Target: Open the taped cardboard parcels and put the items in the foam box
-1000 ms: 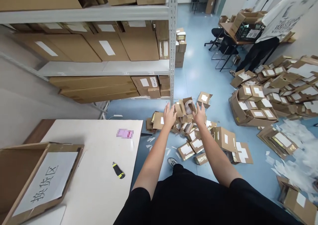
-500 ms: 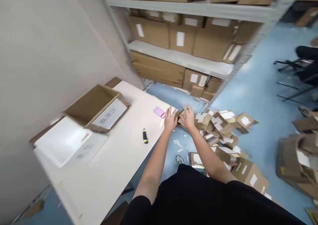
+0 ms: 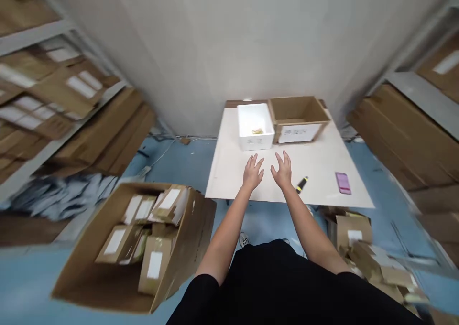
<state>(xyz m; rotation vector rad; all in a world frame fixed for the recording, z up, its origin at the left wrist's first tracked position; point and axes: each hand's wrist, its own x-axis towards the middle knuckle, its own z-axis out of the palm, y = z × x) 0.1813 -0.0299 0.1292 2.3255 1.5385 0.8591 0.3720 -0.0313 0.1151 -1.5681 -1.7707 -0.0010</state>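
Note:
Over the front part of the white table [image 3: 229, 177], my left hand [image 3: 253, 173] is held with fingers spread and nothing in it. My right hand [image 3: 282, 171] is level with it, also empty with its fingers apart. Just beyond the hands stands a white box [image 3: 255, 142] with some small yellowish pieces inside. An open cardboard box [image 3: 299, 133] with a white label sits against it on the right. Near my right forearm lies a black and yellow cutter-like tool [image 3: 301, 185]. Farther right is a pink-purple phone [image 3: 343, 183].
A large open carton [image 3: 199, 248] with several small labelled boxes stands on the floor at my left. Emptied cardboard boxes [image 3: 353, 232] are heaped at the lower right. Shelves of cartons [image 3: 96, 129] rise on the left, with more cartons [image 3: 390, 134] on the right.
My view has swung left, from the shelf and floor heap to face the table and wall. My hands have moved from beside a small carton at the table's edge to over the tabletop, empty.

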